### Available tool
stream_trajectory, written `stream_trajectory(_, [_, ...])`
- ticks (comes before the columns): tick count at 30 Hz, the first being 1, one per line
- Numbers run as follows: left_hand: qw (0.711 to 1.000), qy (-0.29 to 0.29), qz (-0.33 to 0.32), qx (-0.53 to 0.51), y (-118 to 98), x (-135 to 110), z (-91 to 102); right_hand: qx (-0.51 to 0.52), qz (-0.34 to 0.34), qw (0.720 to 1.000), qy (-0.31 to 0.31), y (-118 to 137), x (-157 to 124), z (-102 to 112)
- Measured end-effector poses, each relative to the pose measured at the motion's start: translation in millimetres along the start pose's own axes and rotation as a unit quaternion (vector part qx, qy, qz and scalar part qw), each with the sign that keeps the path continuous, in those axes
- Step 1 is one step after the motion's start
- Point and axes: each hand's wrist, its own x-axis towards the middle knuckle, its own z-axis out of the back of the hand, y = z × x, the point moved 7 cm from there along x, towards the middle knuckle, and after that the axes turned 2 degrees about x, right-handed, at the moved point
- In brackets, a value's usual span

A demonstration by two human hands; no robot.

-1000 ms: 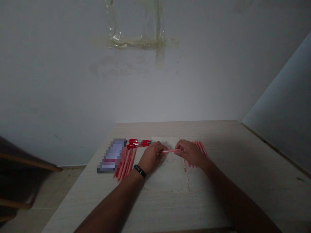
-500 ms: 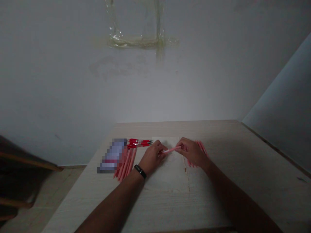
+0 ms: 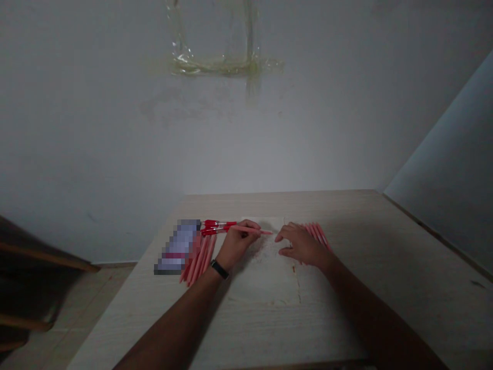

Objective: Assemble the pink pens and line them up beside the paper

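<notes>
My left hand [image 3: 241, 244], with a dark band on its wrist, is closed around a slim pink pen [image 3: 241, 228]. The pen lies roughly level, its narrow end [image 3: 266, 233] pointing right. A short gap away, my right hand [image 3: 296, 244] has thumb and fingers apart, and I see nothing between them. Behind and beside it lie several pink pens [image 3: 319, 234], partly covered by the hand. More pink pens [image 3: 200, 262] rest in a bunch left of my left hand. Red pens with clear sections [image 3: 217, 226] lie just above that bunch.
A pale sheet [image 3: 265, 288] lies on the light wooden table [image 3: 269, 334] beneath my hands. At the left is a flat, pixelated rectangular object [image 3: 179, 246]. The wall [image 3: 308, 144] rises directly behind the table, with tape [image 3: 215, 68] stuck on it.
Both hands gripped the pink pen between them before. My right hand has let go and opened; my left hand has moved slightly up and left, still holding the pen.
</notes>
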Motion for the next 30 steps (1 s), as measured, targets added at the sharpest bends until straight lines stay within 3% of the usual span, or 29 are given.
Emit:
stream_trajectory(7, [0.993, -0.017, 0.066, -0.100, 6, -2, -1.2, -0.004, -0.017, 1.000, -0.007, -8, -3, -2])
stream_trajectory(15, [0.987, -0.016, 0.074, -0.140, 8, -2, -5.0, 0.061, 0.016, 0.993, -0.101, 2, 3, 19])
stream_trajectory(22, [0.987, 0.000, 0.079, -0.139, 6, -2, -8.2, 0.089, 0.047, 0.989, -0.109, 12, 4, 23])
stream_trajectory(30, [0.985, 0.041, 0.088, -0.141, 11, -5, -16.7, 0.062, 0.062, 0.993, -0.077, 11, 4, 11])
